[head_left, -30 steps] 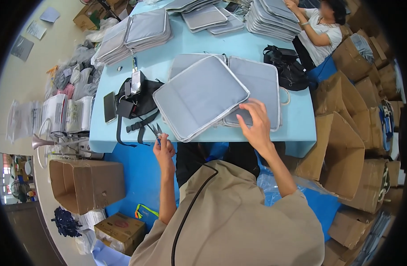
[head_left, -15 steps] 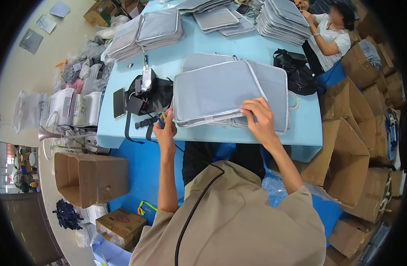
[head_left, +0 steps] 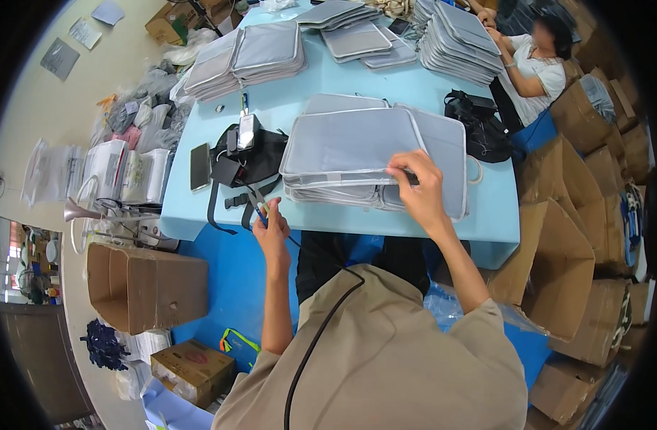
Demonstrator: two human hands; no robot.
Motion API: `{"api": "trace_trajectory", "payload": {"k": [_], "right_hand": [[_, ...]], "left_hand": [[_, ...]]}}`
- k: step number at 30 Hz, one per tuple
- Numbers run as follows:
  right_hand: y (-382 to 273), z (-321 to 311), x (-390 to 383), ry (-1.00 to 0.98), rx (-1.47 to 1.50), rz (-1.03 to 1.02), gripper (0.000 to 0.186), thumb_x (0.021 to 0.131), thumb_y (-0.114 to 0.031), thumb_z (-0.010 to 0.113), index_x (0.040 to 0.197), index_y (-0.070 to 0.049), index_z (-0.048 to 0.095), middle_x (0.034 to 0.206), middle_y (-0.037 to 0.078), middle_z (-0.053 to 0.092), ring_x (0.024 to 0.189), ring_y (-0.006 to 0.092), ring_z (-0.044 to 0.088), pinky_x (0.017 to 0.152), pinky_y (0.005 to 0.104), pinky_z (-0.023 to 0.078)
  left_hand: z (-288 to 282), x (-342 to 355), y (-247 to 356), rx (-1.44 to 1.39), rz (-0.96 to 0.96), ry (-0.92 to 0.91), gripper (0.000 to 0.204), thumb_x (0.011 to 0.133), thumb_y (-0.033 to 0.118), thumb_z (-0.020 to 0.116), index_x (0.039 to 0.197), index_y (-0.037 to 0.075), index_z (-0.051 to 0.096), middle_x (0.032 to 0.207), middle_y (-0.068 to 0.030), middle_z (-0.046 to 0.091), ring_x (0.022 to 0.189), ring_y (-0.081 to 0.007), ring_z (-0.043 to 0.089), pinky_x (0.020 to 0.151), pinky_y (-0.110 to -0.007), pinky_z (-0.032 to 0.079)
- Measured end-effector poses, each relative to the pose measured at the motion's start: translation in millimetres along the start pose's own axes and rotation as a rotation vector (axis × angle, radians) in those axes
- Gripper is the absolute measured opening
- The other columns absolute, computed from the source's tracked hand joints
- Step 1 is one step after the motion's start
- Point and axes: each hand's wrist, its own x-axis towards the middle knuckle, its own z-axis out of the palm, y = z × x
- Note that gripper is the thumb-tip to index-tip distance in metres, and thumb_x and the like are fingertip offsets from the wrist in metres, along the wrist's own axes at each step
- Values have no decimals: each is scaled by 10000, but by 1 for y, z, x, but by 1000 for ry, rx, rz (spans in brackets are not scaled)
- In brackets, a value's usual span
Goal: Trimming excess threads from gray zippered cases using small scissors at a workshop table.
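Observation:
A flat grey fabric case with pale piped edges lies on top of a small stack at the table's near side. My right hand is closed in a pinch at its near right edge, lifting that edge slightly. In my left hand is a pair of small scissors with blue and green on the handles, blades pointing up and away. That hand stands just off the table's front edge, left of the case and apart from it. More grey cases show beneath and to the right.
Left of the stack lie a black strapped bag and a phone. Another black bag sits to the right. Piles of grey cases stand at the back. A person works at the far right. Cardboard boxes flank the table.
My left hand with the scissors has dropped toward me, away from the case's left corner. My right hand keeps its pinch at the near edge, a little changed in angle.

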Motion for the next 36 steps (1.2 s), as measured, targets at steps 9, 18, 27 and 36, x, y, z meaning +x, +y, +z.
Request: {"api": "trace_trajectory", "payload": {"k": [9, 18, 27, 36], "right_hand": [[39, 22, -54, -108, 0, 233, 63, 904, 17, 723, 961, 6, 699, 882, 130, 662, 806, 262, 651, 755, 370, 543], [26, 17, -65, 172, -167, 147, 147, 877, -4, 758, 1004, -19, 685, 1031, 129, 694, 1041, 321, 650, 916, 410, 521], [33, 13, -82, 145, -307, 231, 347, 826, 1, 801, 1153, -30, 688, 1393, 131, 521, 1223, 374, 583, 1015, 447, 493], [38, 12, -75, 199, -162, 265, 196, 829, -2, 820, 989, -12, 707, 1262, 122, 592, 1100, 310, 643, 933, 417, 526]], "left_hand": [[-18, -21, -18, 6, -43, 13, 312, 1080, 276, 648, 1190, -16, 665, 660, 103, 306, 535, -20, 273, 492, -247, 195], [-12, -31, -24, -27, -106, -12, 305, 1068, 279, 661, 1176, -5, 684, 666, 103, 310, 535, -19, 270, 485, -243, 188], [5, -24, -37, 80, -100, -45, 275, 1030, 282, 721, 1165, 43, 712, 643, 106, 365, 532, -18, 308, 490, -233, 215], [35, 39, -40, 147, 158, -9, 221, 1004, 221, 765, 1147, 85, 668, 782, 114, 512, 630, 10, 390, 548, -200, 266]]}}
